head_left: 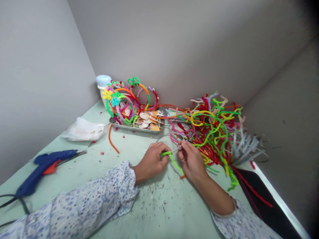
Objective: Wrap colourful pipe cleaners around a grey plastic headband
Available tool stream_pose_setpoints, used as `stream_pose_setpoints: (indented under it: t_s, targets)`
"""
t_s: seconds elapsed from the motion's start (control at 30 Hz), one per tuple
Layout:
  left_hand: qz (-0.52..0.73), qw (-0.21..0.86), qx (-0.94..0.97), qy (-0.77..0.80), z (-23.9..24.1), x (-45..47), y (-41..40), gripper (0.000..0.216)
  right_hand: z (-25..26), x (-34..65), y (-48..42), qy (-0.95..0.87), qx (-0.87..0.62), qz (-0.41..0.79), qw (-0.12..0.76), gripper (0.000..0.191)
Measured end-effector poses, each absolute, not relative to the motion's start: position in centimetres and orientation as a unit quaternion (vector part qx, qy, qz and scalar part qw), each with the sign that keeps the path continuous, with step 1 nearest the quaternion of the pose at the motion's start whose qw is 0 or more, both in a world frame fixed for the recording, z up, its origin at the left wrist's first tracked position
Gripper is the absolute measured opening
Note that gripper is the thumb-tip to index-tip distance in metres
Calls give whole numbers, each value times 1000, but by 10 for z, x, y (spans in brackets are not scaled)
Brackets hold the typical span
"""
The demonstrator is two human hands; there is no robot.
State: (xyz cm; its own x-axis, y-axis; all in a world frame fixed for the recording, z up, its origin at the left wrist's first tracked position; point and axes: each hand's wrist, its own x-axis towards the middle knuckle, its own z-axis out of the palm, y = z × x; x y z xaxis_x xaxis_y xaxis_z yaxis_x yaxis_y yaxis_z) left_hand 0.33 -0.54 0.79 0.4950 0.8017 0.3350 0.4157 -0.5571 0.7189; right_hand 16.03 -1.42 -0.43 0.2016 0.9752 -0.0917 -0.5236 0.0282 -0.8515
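My left hand (150, 163) is closed around the part of a thin grey headband (176, 148) that is wrapped in a bright green pipe cleaner (176, 163). The loose end of the pipe cleaner hangs down between my hands toward the table. With thumb and fingertips, my right hand (192, 160) pinches the bare band to the right of the wrapping. The band's curve arches away behind both hands. A short orange pipe cleaner piece (183, 177) lies beside my right palm, by the green tail.
Finished colourful headbands (149, 96) stand in a metal tray (139, 128) of shells. A pile of pipe cleaners (214, 129) spreads at the right, near a dark object (264, 196). At the left lie a blue glue gun (37, 176) with its cord and a plastic bag (83, 129). Walls enclose the table.
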Motion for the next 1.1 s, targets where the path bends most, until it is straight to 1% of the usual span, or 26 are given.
stream_pose_setpoints:
  t_s: [0.17,0.3,0.4,0.57,0.97,1.1]
  targets:
    - [350,248,812,396,6,5,-5,6,-4,160,-14,-283,-409,566,658,27]
    - [359,229,810,402,5,4,-5,4,-4,160,-14,-283,-411,567,655,28]
    - [369,215,807,408,5,4,-4,4,-4,159,-14,-278,-407,570,658,26]
    - [386,195,806,405,3,3,-4,8,-4,159,-14,-276,-403,571,660,30]
    - [384,183,818,386,6,2,-5,5,-3,160,-15,-285,-410,577,646,34]
    - [393,182,815,385,5,2,-5,4,-2,159,-16,-276,-409,579,649,30]
